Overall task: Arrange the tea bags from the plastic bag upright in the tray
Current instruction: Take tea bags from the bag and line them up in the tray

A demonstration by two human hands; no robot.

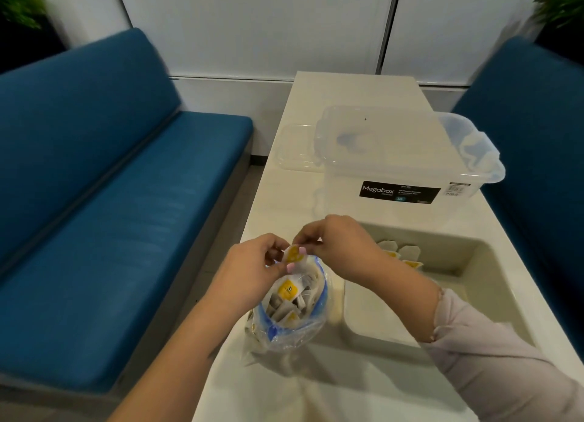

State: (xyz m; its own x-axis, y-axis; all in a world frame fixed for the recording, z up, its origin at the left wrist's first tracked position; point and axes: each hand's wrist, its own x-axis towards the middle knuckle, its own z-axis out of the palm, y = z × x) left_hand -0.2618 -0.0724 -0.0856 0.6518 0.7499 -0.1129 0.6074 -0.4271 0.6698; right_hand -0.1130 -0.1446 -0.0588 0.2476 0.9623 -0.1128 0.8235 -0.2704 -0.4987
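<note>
Above the plastic bag [286,314], both hands (fingertips meeting) pinch a tea bag [294,254].

We see a narrow cream table [354,92] running away from us toward the back wall [252,26], which is white panelling w/ a dark vertical seam right of centre. A white ledge or skirting sits along the wall's base. Blue padded benches flank the table: the left bench [104,232] shows seat & backrest in full, the right bench [537,130] only in part, cut off by the frame edge. Green plants sit in both top corners, the left plant [19,4] & the right plant [562,7], each above smth dark, maybe a planter. Light is even, soft, indoor; source can't be made out.
</note>
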